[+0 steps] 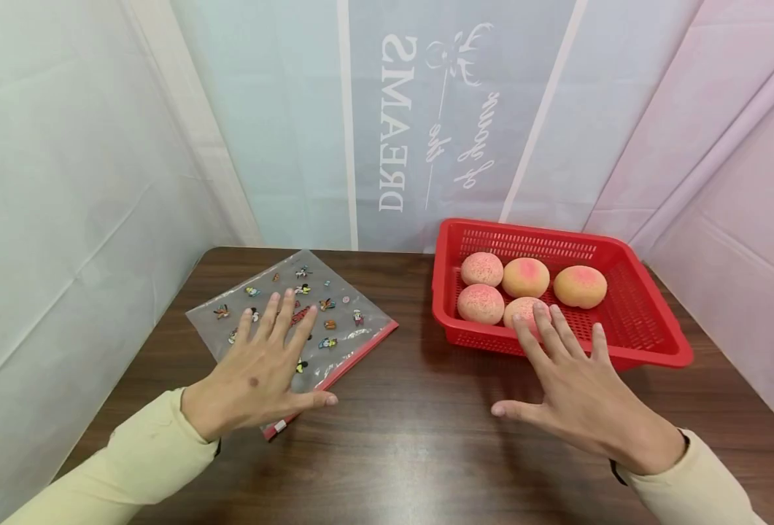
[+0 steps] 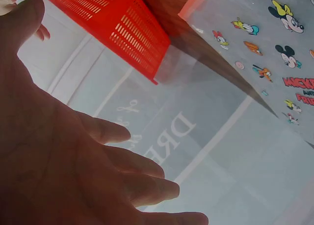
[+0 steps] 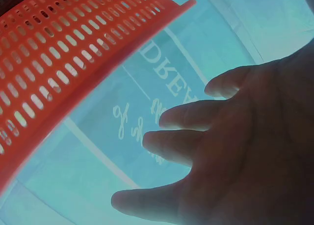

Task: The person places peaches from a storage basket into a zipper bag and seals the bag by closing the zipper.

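Two bare hands spread over a brown table (image 1: 413, 423) in the head view, five fingers showing on each. The left hand (image 1: 255, 379), at lower left of center, holds nothing, its fingers wide above one clear bag (image 1: 343, 324) printed with cartoon figures; the bag has one red closing edge and one white slider (image 1: 280, 425). The right hand (image 1: 583, 394), at lower right, is likewise wide-fingered and grips nothing. Its fingertips overlap the near side of one red basket (image 1: 656, 302) at right, where five round, peach-like pieces (image 1: 526, 277) lie: two at the back left, two in front of them, one apart to the right. Whether the fingertips touch a piece cannot be told. One pale cloth lettered "DREAMS" (image 1: 393, 124) hangs upper center.

In the left wrist view, the open-spread hand fills the lower left; the one basket is at the top, the one bag at upper right, both apart from the fingers.

In the right wrist view, four parted fingers reach in from the right, with the basket's slotted wall at upper left.
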### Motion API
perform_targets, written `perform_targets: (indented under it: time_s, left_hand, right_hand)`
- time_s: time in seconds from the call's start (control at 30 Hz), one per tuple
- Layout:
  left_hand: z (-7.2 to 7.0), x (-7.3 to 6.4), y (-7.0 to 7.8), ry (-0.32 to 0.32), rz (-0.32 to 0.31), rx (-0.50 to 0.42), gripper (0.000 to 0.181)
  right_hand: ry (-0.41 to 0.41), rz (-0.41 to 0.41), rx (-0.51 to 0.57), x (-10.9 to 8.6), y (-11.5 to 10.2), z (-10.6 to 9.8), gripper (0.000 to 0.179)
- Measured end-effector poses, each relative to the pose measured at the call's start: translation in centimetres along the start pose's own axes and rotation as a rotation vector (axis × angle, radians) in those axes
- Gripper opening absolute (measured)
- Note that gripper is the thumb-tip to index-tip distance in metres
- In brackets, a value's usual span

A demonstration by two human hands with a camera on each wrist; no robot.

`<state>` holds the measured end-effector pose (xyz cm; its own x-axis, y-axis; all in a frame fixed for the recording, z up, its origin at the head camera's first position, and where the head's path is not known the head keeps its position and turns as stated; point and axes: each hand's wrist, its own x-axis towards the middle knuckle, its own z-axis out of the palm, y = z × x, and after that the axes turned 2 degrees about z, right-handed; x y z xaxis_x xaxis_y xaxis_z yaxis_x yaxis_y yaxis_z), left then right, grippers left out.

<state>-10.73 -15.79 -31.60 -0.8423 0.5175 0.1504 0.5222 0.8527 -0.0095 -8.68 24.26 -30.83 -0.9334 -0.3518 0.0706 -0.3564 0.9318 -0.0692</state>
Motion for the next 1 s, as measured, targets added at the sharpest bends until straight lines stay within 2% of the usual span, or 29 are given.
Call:
perform_targets:
  time_s: [0.3,0.63,1.0]
  left_hand:
    - [0.5,0.1,-0.1,-0.008,0.010,-0.019,0.108]
    - [1.7,0.2,0.1,-0.001,0.014,-0.036,0.101]
    - [2.6,0.5,0.1,-0.007,0.022,-0.020,0.096]
  right_hand:
    - [0.001,-0.019,-0.006,0.6,-0.6,0.4,0.116]
    - [0.013,-0.049,0.004,1.2,-1.1,0.9,0.111]
    - [0.116,-0.155,-0.003,1.9,-1.6,2.0,0.110]
